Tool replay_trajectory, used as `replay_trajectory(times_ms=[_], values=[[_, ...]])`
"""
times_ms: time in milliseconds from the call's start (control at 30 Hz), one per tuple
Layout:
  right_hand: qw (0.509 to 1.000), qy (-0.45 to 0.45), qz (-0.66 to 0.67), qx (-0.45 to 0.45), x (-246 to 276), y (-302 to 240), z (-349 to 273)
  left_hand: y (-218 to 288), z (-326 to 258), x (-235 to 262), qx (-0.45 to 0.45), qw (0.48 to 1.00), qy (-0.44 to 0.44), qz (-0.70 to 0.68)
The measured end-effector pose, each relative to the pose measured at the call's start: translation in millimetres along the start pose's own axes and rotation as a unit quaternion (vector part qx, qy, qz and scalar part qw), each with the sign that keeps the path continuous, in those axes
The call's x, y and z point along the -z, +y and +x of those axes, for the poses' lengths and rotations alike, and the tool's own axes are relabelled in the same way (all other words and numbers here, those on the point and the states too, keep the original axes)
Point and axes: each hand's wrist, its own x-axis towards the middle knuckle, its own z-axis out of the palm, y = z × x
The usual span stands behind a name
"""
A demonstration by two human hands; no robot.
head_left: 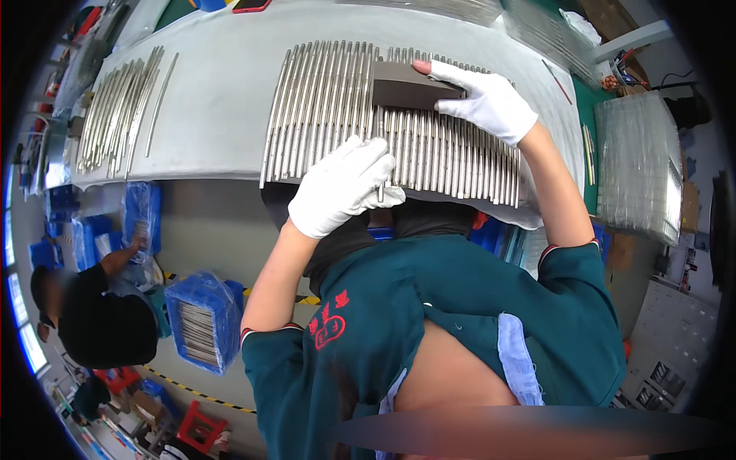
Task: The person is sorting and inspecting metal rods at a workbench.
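A wide row of slim silvery metal rods [322, 107] lies side by side on the white-covered table, their near ends at its front edge. My left hand [341, 184], in a white glove, is closed around the near end of one metal rod [380, 130] in the middle of the row. Farther up that rod, my gloved right hand [487, 103] grips a dark grey-brown rectangular block [406, 86] at its right end, thumb and fingers on opposite edges. The block rests across the rods and hides part of them. Bare fingertips show on the right hand.
A looser pile of rods [119, 115] lies on the table's left. Plastic-wrapped stacks [640, 161] stand at the right. On the floor at left, a plastic-lined blue crate [201, 337] holds rods, beside a co-worker [107, 322] in black. A red-edged device [251, 4] lies at the far edge.
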Motion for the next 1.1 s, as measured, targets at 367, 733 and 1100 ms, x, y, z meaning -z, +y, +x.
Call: replay_trajectory(times_ms=[367,733,1100], values=[[0.999,0.01,0.047,0.004,-2,5,-2,-1,1,3,0.009,0.999,-0.026,-0.026],[0.997,0.046,-0.01,0.057,13,29,-29,2,5,5,0.017,0.999,-0.04,-0.022],[0.984,0.047,-0.118,0.128,-22,-3,7,1,5,5,0.004,1.0,-0.02,-0.02]])
